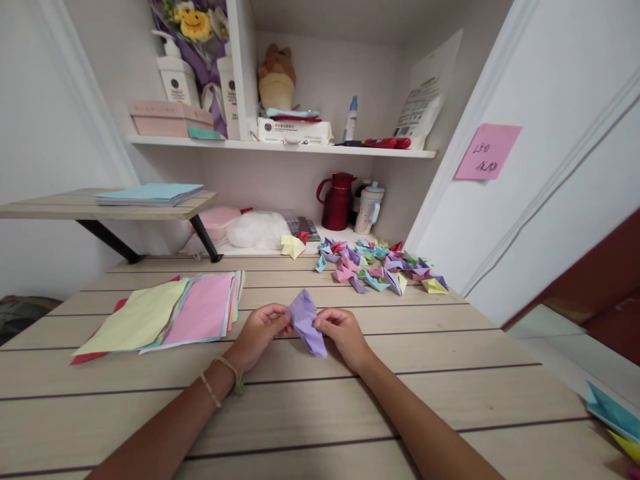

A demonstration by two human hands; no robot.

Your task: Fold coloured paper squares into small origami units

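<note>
Pinching a partly folded purple paper piece [306, 321] at centre frame just above the counter [320, 407], the left hand [260, 333] and right hand [346, 333] are both closed on it, mid-fold by appearance; further creasing calls for aligned edges and steady pressure.

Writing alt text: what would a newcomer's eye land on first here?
First, the left hand and right hand at the middle of the pale wooden table, pinching a folded purple paper piece between them. Behind, to the right, lies a bright heap of small folded paper shapes; left of the hands, a fanned stack of pastel paper sheets. A pink sticky note hangs at upper right.
</note>
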